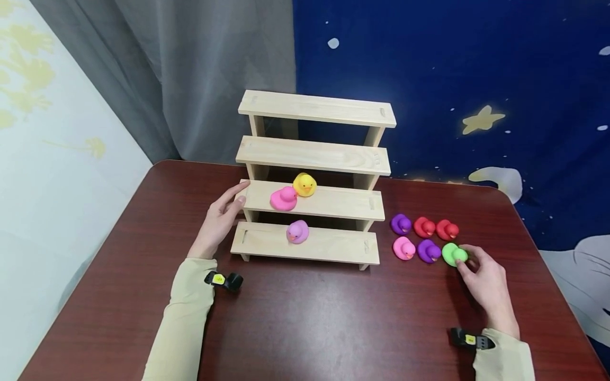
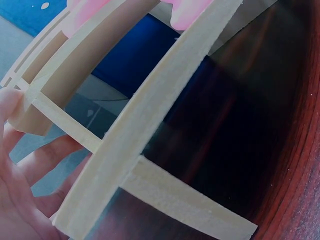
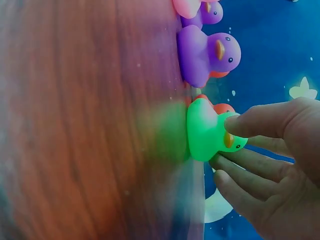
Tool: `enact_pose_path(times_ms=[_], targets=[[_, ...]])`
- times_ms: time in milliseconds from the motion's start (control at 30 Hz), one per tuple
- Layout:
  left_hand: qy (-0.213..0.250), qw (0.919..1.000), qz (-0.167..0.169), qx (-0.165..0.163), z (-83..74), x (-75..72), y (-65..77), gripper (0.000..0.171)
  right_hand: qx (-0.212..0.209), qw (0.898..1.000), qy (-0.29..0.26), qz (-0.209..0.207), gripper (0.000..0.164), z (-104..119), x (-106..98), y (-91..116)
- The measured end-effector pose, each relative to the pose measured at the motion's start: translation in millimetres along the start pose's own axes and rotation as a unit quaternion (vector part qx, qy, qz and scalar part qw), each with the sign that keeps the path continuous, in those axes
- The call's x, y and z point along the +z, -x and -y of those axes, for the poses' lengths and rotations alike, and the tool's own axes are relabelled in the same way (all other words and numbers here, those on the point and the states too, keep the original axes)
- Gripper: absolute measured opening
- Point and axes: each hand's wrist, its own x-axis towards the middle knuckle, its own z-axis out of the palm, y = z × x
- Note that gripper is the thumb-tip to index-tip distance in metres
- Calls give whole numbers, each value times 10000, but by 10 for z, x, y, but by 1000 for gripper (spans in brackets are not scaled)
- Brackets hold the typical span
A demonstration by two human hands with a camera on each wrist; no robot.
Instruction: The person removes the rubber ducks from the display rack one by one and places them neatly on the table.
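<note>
My right hand point(image 1: 487, 283) pinches the head of a green rubber duck point(image 1: 450, 254) at the right end of the front row. In the right wrist view the thumb lies on the duck's head, with the other fingers behind and below. My left hand point(image 1: 216, 222) holds the left end of a stepped wooden display rack point(image 1: 329, 246), at the second step from the bottom. Its thumb and fingers straddle the board's end in the left wrist view. On that step sit a hot pink duck point(image 1: 284, 199) and a yellow duck point(image 1: 305, 184). A light purple duck point(image 1: 297, 232) is on the lowest step.
Left of the green duck are a purple duck point(image 1: 429, 251) and a pink duck point(image 1: 404, 248). Behind stand another purple duck point(image 1: 401, 224) and two red ducks point(image 1: 424, 227). The brown table point(image 1: 305, 317) meets a grey curtain point(image 1: 214, 79) and a blue starry cloth point(image 1: 429, 69).
</note>
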Motion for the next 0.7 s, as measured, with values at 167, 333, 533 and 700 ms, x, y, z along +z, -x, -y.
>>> enact_pose_path(times_ms=[167,333,533,700], targets=[[0,10000,2,15,8,0,-3,45,-101,9999,-64,49,32,-16,-3,-5],[-41,10000,15,-2,8,9,-7,44,-141,9999,-30,84,37,14,-37,-2],[-24,10000,54,-7,-50,13,7,44,-84,9999,-61,-40,41,144,-124,-16],[9,10000,30,2,-40,6,8,44,-242,9984,-190,-468,38,318,-154,-67]])
